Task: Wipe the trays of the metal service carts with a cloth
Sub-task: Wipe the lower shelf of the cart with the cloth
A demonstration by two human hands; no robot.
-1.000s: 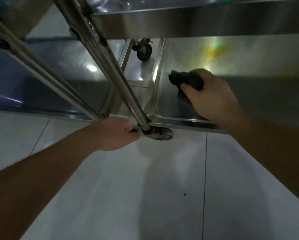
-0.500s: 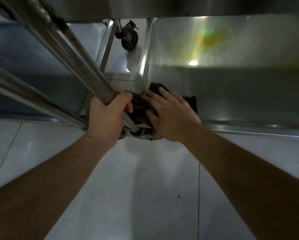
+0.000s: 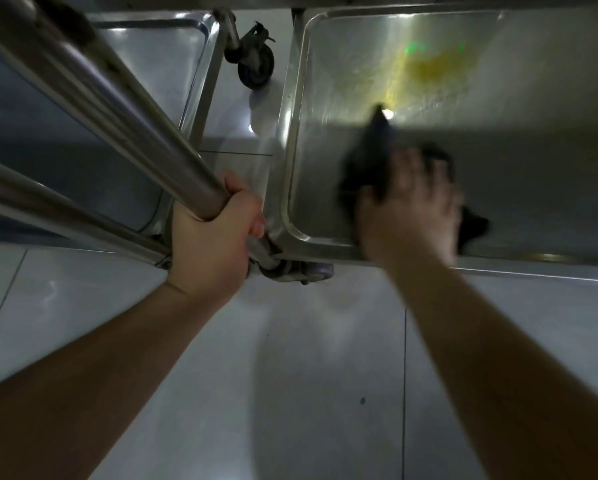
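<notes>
My right hand (image 3: 410,209), fingers spread flat, presses dark cloth (image 3: 370,150) onto bottom tray (image 3: 325,64), near-left corner. My left hand (image 3: 214,237) grips cart post (image 3: 124,109). Mid-wipe; next, likely sweep toward yellow patch (image 3: 432,65).

We find no readable text, labels, brands, numbers or signs anywhere in this view.
</notes>
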